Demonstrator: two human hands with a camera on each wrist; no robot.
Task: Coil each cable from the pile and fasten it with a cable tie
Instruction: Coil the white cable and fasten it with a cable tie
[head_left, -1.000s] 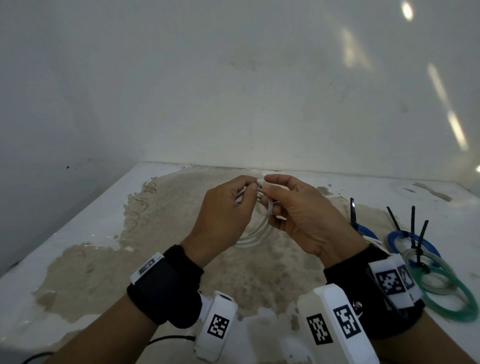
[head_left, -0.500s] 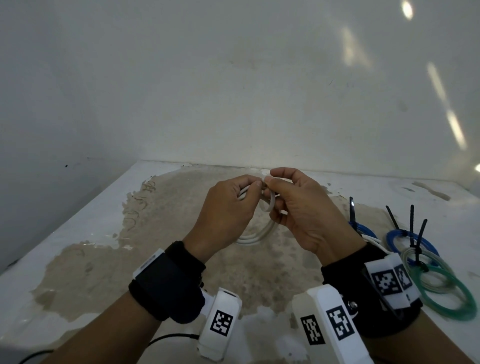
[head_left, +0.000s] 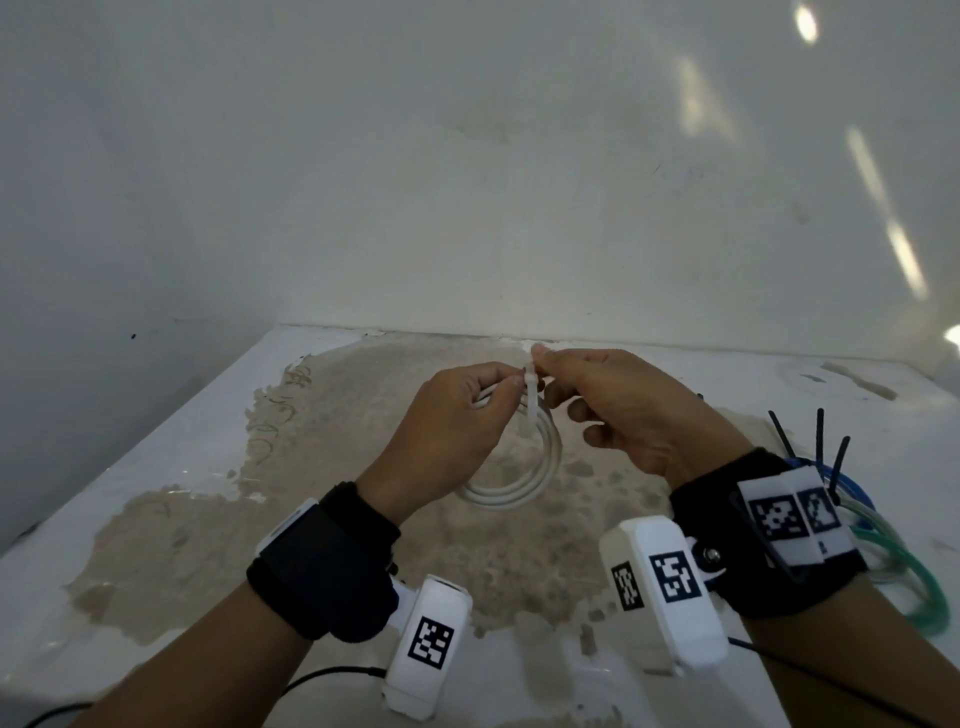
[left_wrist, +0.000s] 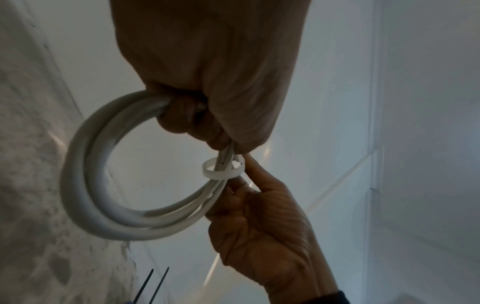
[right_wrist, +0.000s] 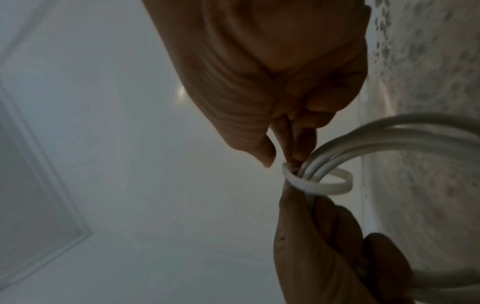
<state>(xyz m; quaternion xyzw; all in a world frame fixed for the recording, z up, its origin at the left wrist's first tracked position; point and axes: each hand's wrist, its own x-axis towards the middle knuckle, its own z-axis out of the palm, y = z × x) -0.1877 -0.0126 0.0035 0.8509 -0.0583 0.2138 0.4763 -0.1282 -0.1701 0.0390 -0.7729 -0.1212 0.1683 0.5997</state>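
Note:
A white cable coil (head_left: 524, 486) hangs in the air above the stained table. My left hand (head_left: 457, 415) grips its top strands; its fist shows in the left wrist view (left_wrist: 205, 96) around the coil (left_wrist: 85, 185). A white cable tie (left_wrist: 223, 169) forms a loose loop around the strands just past that fist. My right hand (head_left: 597, 400) pinches the tie's tail (head_left: 532, 364) between thumb and forefinger, and the tail points upward. In the right wrist view the tie loop (right_wrist: 317, 183) circles the strands (right_wrist: 363, 144) with slack.
At the table's right lie finished coils: a blue one (head_left: 841, 478), a clear one (head_left: 857, 512) and a green one (head_left: 914, 582), with black tie tails (head_left: 819, 436) sticking up. White walls close the back and left. A black wire (head_left: 322, 675) runs near the front edge.
The right hand has drawn the tie's tail upward, and the tail now stands above the fingers. Both hands sit slightly higher; the coil hangs below them as before.

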